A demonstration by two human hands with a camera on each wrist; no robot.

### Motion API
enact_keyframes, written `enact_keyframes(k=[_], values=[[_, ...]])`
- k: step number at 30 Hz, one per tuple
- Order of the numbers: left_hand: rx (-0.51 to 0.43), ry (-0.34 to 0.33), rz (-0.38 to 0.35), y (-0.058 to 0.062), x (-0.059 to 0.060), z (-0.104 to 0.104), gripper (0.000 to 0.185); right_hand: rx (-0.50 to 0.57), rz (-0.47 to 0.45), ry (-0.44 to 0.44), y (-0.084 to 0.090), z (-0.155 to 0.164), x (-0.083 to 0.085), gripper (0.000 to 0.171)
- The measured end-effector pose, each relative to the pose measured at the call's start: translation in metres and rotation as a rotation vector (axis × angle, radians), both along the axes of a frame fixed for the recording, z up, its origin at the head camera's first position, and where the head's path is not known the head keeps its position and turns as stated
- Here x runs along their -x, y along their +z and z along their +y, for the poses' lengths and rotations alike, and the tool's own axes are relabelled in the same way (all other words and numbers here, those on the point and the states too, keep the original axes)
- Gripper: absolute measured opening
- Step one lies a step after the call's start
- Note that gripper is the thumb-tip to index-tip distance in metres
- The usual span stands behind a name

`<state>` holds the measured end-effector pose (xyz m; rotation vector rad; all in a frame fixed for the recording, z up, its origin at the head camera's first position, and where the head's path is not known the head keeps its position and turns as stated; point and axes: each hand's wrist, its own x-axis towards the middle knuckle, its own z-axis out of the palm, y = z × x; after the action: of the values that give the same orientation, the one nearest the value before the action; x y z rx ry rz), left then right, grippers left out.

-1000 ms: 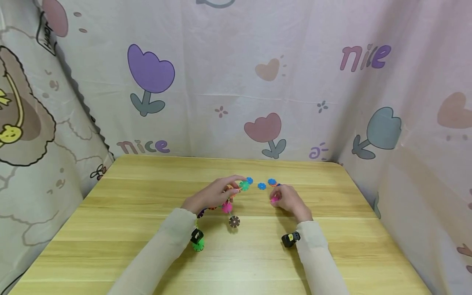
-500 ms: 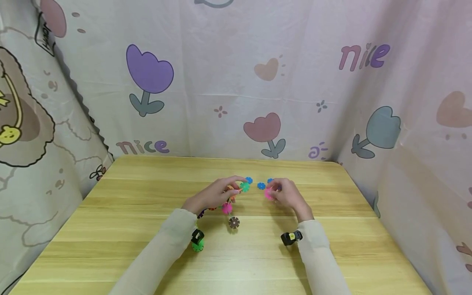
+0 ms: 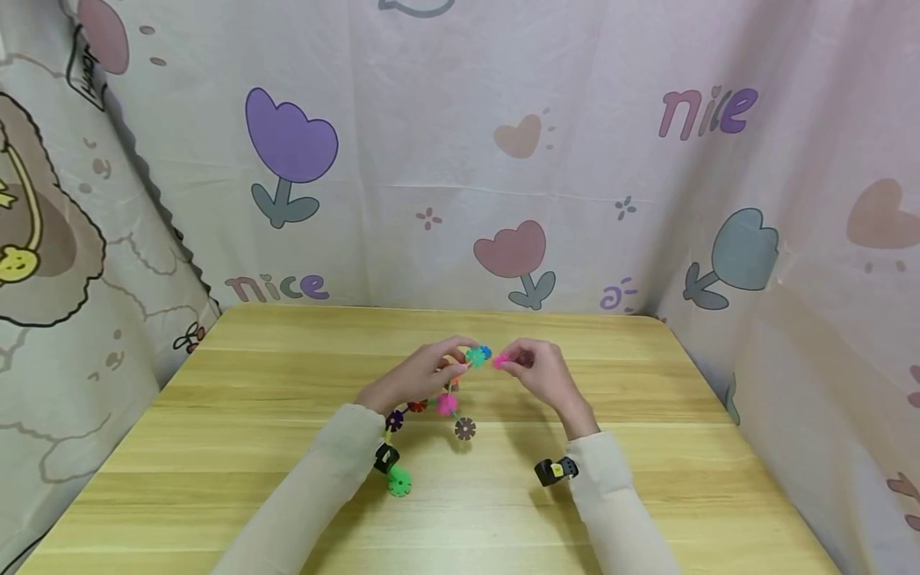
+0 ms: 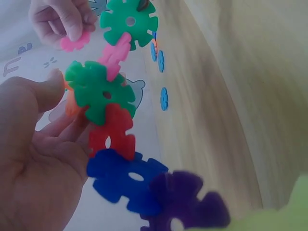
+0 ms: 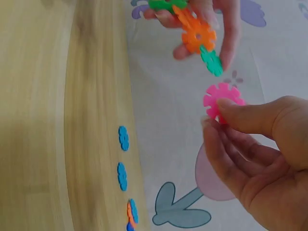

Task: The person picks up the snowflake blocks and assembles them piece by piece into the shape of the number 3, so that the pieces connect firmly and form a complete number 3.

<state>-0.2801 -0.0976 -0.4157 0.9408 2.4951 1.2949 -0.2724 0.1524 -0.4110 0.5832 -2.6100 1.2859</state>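
My left hand grips a chain of notched plastic snowflake discs, pinching it near an orange disc. A teal disc sticks out at the chain's end, toward my right hand. The rest hangs below: a red disc, a blue disc and a purple disc show in the left wrist view. A brown disc and a green disc dangle lowest. Between thumb and fingertips, my right hand pinches a pink disc, held slightly apart from the teal one.
Loose blue discs lie toward the table's back edge, with an orange disc among others there. Behind the wooden table hangs a printed curtain. Black cameras sit on both wrists.
My right hand has moved left and up with the pink disc, closing in on the teal disc. My left hand stays nearly in place, while the dangling part of the chain has swung slightly right.
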Motion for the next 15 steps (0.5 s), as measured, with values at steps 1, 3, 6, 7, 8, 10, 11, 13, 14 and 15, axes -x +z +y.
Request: enact_keyframes(k=[1, 3, 6, 7, 8, 10, 11, 13, 14, 15], values=[[-0.003, 0.001, -0.003, 0.0004, -0.0002, 0.0004, 0.044, 0.001, 0.017, -0.014, 0.0003, -0.002, -0.0006, 0.005], [-0.007, 0.005, -0.008, 0.0011, -0.0004, 0.0012, 0.043, 0.001, 0.053, -0.036, 0.0001, -0.0049, -0.001, 0.005], [-0.021, 0.006, -0.005, 0.002, -0.0009, 0.0036, 0.043, -0.001, 0.104, -0.059, -0.0002, -0.0076, -0.0021, 0.007], [-0.024, 0.005, -0.001, 0.002, -0.0008, 0.0044, 0.042, 0.0, 0.123, -0.059, -0.0006, -0.0081, -0.0023, 0.007], [-0.027, 0.004, 0.002, 0.0023, -0.001, 0.0054, 0.042, 0.0, 0.145, -0.057, -0.0011, -0.0086, -0.0023, 0.008], [-0.03, 0.001, 0.011, 0.0022, -0.0012, 0.0072, 0.043, 0.0, 0.187, -0.049, -0.0021, -0.0093, -0.0022, 0.009], [-0.027, 0.003, 0.014, 0.0022, -0.0012, 0.0079, 0.043, 0.001, 0.206, -0.043, -0.0026, -0.0095, -0.0022, 0.009], [-0.027, 0.004, 0.016, 0.0018, -0.0011, 0.0091, 0.043, -0.005, 0.242, -0.037, -0.0032, -0.0097, -0.0019, 0.01], [-0.027, 0.005, 0.017, 0.0019, -0.0013, 0.0096, 0.044, -0.008, 0.256, -0.037, -0.0033, -0.0098, -0.002, 0.01], [-0.029, 0.006, 0.019, 0.0015, -0.0011, 0.0099, 0.044, -0.01, 0.267, -0.037, -0.0031, -0.0097, -0.0022, 0.011]])
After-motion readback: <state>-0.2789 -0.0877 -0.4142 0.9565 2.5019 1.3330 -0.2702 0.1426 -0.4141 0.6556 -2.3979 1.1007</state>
